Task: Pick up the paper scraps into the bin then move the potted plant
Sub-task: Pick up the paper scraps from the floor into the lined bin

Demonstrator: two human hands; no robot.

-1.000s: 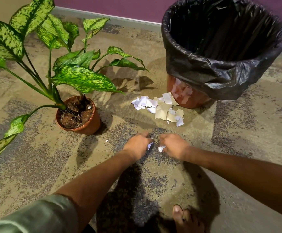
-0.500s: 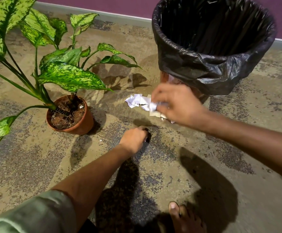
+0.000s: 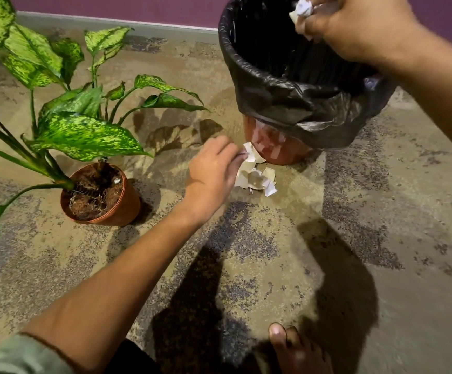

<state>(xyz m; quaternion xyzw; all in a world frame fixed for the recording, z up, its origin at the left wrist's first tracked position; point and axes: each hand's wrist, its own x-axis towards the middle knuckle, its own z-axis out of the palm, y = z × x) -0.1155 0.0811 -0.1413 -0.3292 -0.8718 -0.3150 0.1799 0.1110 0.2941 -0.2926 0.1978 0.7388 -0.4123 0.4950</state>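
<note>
1. Bare foot (image 3: pixel 297 346): mine, on the floor (image 3: pixel 381 238), nearest of all, well short of the bin.

2. Left hand (image 3: pixel 214 171): low, just left of the bin's base. Grip narrow, fingertips (image 3: pixel 239 155) pinched on the upper edge of the heap; whether a piece is already held I cannot tell.

3. Paper scraps (image 3: pixel 257 179): small heap of white and cream pieces on the floor, touching the foot of the bin on its near-left side. One stray fleck lies on the soil of the plant pot.

4. Potted plant (image 3: pixel 101 195): terracotta pot with mottled green leaves, upright, well left of the bin, untouched.

5. Bin (image 3: pixel 281 147): reddish body, black liner (image 3: pixel 300 103) folded over the rim, mouth open.

6. Right hand (image 3: pixel 354 25): raised over the bin's mouth, grip closed on a crumpled paper wad (image 3: pixel 301 9).

Step in hand, by my judgement: clearing scraps, part done. Next: release the wad into the liner, gather the remaining heap with the left, carry it over the rim. The plant comes after.
</note>
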